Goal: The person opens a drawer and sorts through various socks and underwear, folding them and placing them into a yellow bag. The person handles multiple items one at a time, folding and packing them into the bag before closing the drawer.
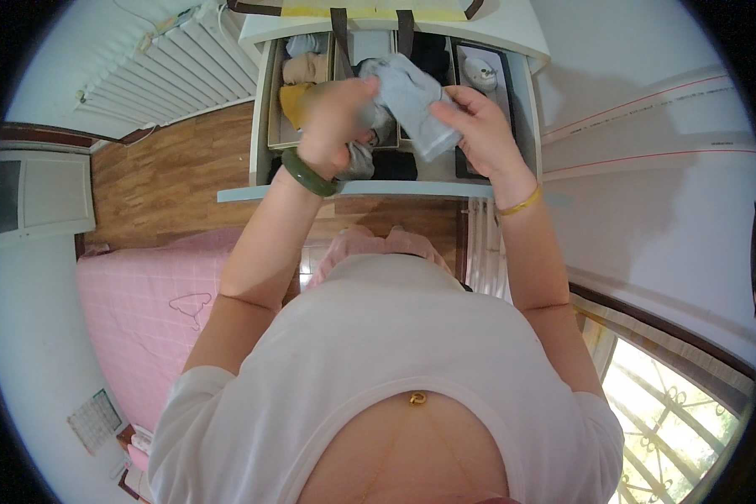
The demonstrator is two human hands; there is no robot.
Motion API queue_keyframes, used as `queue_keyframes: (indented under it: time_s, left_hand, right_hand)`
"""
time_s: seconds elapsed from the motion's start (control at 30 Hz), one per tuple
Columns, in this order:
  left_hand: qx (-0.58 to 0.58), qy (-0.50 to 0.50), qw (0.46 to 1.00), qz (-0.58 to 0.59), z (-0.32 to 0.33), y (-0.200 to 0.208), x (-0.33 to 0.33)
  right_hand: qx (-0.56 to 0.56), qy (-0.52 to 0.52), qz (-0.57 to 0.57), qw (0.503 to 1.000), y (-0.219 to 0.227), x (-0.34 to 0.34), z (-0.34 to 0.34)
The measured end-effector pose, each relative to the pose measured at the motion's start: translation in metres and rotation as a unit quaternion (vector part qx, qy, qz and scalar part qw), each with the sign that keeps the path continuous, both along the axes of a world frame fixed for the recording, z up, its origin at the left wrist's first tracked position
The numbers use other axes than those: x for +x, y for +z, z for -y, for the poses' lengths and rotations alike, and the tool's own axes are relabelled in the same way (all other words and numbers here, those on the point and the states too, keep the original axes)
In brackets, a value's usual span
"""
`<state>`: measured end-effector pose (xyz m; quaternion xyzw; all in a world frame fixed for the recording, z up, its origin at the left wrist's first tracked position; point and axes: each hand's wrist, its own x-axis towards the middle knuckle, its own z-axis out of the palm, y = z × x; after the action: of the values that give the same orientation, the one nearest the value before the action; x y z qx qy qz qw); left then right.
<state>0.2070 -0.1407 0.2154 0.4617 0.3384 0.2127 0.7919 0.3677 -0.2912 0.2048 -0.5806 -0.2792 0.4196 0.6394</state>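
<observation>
Over an open drawer [265, 109], a folded light grey garment [416, 105] is stretched between my two hands. My right hand [483, 130] pinches its right side, thumb on top. At the garment's left edge, my left hand [332, 122] has its fingertips on the cloth; part of this hand is blurred. Below the hands, rolled and folded clothes lie in the drawer: a mustard-yellow one [292, 102], a beige one [305, 69], a grey one [359, 161] and a black one [395, 165]. Exactly what kind of garment I hold does not show.
Open boxes divide the drawer; a dark-rimmed box at its right holds a white rounded object [480, 74]. Two dark straps [339, 34] hang over the drawer from the white cabinet top [512, 29]. A radiator [176, 71] stands left, and a pink-covered bed [155, 311] lies behind on the left.
</observation>
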Motion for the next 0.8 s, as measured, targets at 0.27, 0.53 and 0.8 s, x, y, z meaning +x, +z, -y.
queue_keyframes:
  time_s: [0.27, 0.53, 0.8]
  left_hand:
    - [0.017, -0.017, 0.982, 0.185, -0.046, -0.008, -0.006]
    - [0.569, -0.087, 0.818, -0.021, 0.020, 0.023, 0.001]
    - [0.579, -0.133, 0.804, -0.006, 0.011, -0.003, 0.001]
  right_hand:
    - [0.121, -0.038, -0.251, 0.960, 0.004, 0.006, -0.003]
    - [0.067, -0.114, -0.028, 0.991, 0.017, -0.028, -0.022]
    - [0.032, -0.056, 0.176, 0.982, 0.006, -0.028, -0.022]
